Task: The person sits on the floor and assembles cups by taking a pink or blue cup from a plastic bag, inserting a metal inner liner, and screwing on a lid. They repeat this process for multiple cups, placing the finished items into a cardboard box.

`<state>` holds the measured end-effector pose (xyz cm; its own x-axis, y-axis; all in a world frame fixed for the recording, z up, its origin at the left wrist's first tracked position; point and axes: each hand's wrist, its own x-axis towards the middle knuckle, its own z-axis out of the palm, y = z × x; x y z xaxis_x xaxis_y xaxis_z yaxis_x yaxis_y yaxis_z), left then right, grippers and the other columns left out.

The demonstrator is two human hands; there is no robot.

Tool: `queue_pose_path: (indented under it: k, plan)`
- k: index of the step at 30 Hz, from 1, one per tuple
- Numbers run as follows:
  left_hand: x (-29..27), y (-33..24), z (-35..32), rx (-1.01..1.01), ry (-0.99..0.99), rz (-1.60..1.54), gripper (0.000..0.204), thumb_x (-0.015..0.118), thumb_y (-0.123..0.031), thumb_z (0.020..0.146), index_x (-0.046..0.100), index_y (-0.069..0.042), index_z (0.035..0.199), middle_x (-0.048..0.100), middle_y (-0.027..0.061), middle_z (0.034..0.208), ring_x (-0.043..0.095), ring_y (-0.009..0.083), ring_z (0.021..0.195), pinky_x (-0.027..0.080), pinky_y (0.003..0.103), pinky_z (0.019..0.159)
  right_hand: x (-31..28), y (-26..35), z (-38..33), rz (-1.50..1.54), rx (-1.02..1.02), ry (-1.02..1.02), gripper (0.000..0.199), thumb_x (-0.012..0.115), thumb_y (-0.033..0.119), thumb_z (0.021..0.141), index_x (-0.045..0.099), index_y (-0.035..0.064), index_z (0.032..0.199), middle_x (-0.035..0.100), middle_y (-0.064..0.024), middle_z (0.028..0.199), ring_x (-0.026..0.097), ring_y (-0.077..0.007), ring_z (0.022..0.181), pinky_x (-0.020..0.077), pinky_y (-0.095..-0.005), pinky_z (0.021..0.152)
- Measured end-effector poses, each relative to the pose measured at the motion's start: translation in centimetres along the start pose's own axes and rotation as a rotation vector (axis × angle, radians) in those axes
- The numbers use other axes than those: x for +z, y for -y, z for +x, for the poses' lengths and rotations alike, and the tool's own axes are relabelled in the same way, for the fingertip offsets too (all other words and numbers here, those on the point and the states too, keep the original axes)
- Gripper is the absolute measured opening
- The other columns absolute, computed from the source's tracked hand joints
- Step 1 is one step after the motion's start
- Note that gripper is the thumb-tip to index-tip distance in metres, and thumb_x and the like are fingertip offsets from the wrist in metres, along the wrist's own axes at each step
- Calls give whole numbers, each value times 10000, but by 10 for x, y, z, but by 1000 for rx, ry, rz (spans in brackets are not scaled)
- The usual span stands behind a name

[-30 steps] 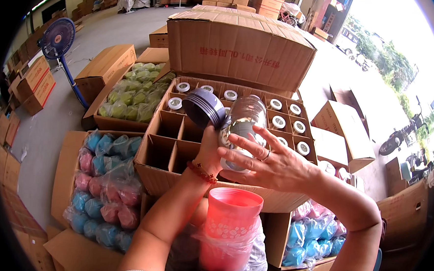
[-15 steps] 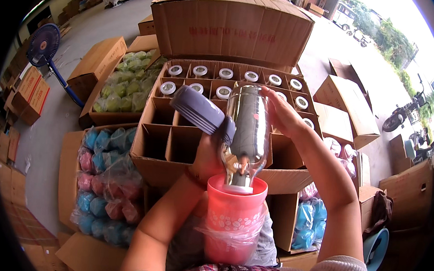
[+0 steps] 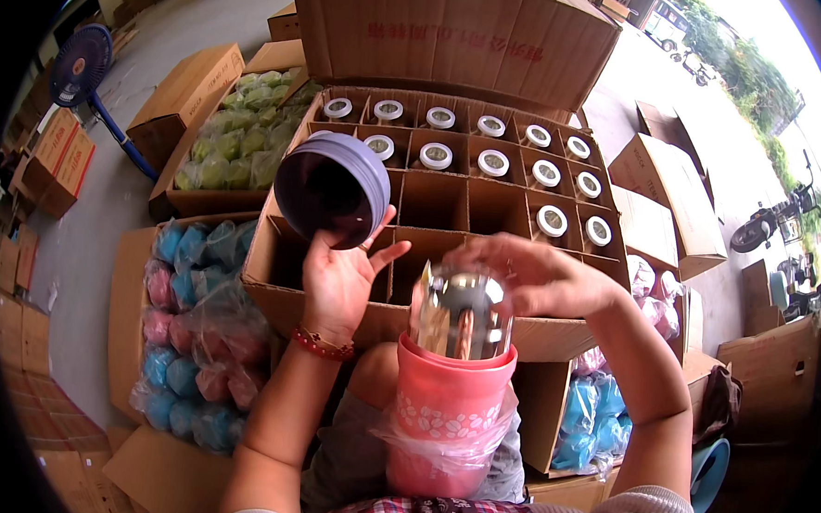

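A pink flask shell [image 3: 449,407] with a pale printed pattern stands upright between my knees, clear film bunched round its lower part. Down in its mouth sits a shiny silvered glass liner [image 3: 466,320], rounded end up. My right hand [image 3: 553,281] is at the liner's top, fingers stretched out and slightly blurred; whether they touch it I cannot tell. To the left, my left hand [image 3: 337,285] holds a hollow purple-grey plastic collar or cup [image 3: 377,182] by its lower edge, palm up, its dark opening facing me.
Ahead stands a divided cardboard carton [image 3: 536,333] with several white-topped liners [image 3: 437,156] in its cells. An open box of blue and pink wrapped parts [image 3: 186,375] lies left, green wrapped parts [image 3: 240,145] behind it. A fan [image 3: 82,65] stands far left.
The silvered liner has gone from above the pink shell down into it. My left hand has moved left with the purple-grey part, turning its opening toward me. My right hand has come lower.
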<state>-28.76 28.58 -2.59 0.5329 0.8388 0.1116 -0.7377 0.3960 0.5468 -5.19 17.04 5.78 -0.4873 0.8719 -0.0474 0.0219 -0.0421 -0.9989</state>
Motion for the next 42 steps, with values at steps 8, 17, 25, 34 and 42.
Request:
queue_pose_path:
  k: [8, 17, 25, 34, 42]
  plan:
    - [18, -6, -7, 4, -174, 45, 434, 509, -81, 861, 486, -19, 1290, 565, 117, 1267, 568, 271, 1171, 488, 449, 980, 25, 8, 0, -331, 69, 150, 376, 714, 214, 825, 633, 37, 1147, 658, -99, 1119, 651, -199, 980, 520, -328, 827]
    - [30, 10, -28, 66, 237, 586, 605, 525, -101, 863, 284, -3, 1409, 379, 140, 1454, 384, 218, 1332, 296, 368, 1113, 37, -8, -13, -48, -218, -647, 653, 650, 360, 916, 375, 23, 1404, 489, -155, 1358, 473, -218, 1261, 416, -369, 1006]
    - [29, 25, -45, -136, 479, 348, 490, 541, -485, 941, 517, -66, 1194, 337, 191, 1482, 307, 287, 1392, 252, 443, 1130, 60, -61, -24, 340, -378, -337, 486, 801, 266, 757, 634, 3, 1130, 477, -204, 1375, 408, -324, 1313, 295, -458, 1095]
    - [30, 20, -59, -48, 480, 398, 404, 570, -419, 939, 545, -69, 1141, 368, 212, 1456, 340, 332, 1369, 258, 483, 1116, 46, -69, -14, 284, -479, -149, 451, 824, 209, 722, 657, 30, 1101, 513, -215, 1328, 439, -336, 1281, 313, -489, 1080]
    - [31, 17, -72, -20, 511, 610, 347, 551, -335, 971, 540, -51, 1170, 510, 172, 1329, 366, 341, 1359, 254, 487, 1121, 50, -98, -16, 432, -505, -111, 472, 815, 327, 731, 651, 21, 1051, 557, -201, 1257, 447, -344, 1250, 310, -502, 1069]
